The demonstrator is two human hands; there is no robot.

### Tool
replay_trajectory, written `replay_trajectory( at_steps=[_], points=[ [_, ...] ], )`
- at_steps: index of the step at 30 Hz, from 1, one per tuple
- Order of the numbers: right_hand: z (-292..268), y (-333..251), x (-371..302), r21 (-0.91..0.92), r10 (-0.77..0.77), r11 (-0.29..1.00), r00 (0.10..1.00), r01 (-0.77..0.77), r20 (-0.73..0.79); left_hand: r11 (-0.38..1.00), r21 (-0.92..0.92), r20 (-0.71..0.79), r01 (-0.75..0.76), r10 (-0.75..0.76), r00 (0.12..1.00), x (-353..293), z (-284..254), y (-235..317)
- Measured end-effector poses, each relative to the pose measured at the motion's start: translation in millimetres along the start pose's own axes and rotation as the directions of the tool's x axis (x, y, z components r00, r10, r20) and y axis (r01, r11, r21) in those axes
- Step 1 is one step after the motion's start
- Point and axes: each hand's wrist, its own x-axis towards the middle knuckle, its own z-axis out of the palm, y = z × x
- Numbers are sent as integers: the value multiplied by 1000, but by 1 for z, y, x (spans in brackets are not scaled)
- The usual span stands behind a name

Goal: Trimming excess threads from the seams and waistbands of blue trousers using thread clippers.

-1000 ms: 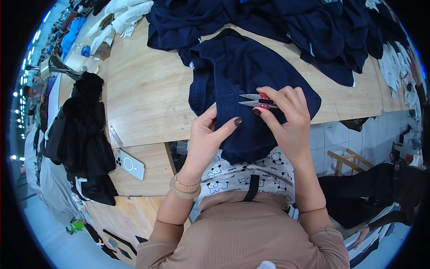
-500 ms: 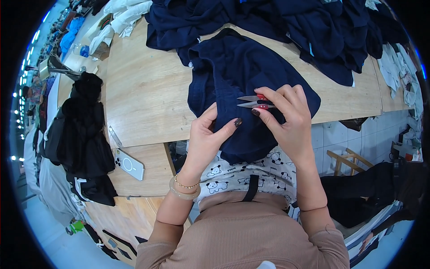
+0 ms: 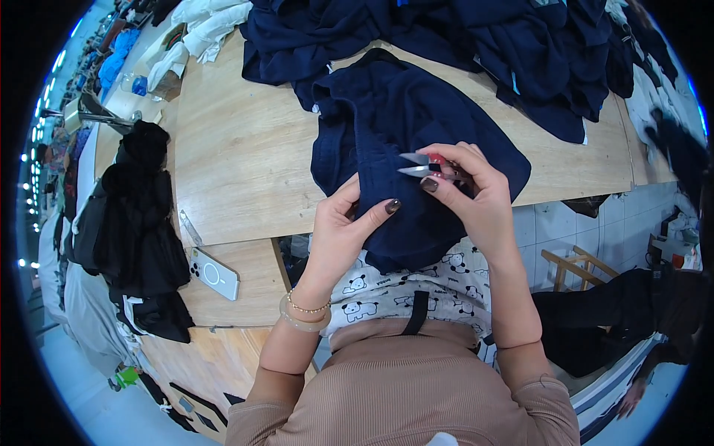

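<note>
Left hand (image 3: 343, 221) is clamped on a navy garment (image 3: 435, 104), thumb pressed on the upper face, fingers partly hidden by the cloth. Right hand (image 3: 480, 195) is closed on a pair of snips (image 3: 416, 172) with red grips; the blades stand apart and point left over the garment. Contact between tips and fabric cannot be determined. Garment condition: dark, matte, softly creased, with a broad stitched band running lengthwise on its left side and a small white tag (image 3: 315, 109) at its upper left edge. Its far part lies on the bench (image 3: 245, 163); its near part overhangs the front edge, before a white patterned cloth (image 3: 364, 307) at the person's lap.
</note>
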Motion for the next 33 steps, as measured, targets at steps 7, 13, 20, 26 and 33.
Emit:
replay_trajectory(
  at_steps=[7,13,20,26,33],
  points=[
    [-12,-11,14,440,85,895,996,-69,-17,1000,22,2,-23,23,1000,8,-2,4],
    [21,5,12,-74,-137,988,990,138,16,990,133,58,-47,39,998,7,-5,-3],
    [33,21,13,-351,-369,870,929,346,0,996,-39,-11,86,-86,996,0,-19,-14],
    [19,14,22,-204,-88,976,995,79,-36,994,16,-7,107,-107,994,8,-26,-12],
    [29,20,13,-156,-144,977,989,146,24,993,10,-57,121,-121,991,3,-22,-9]
  ],
)
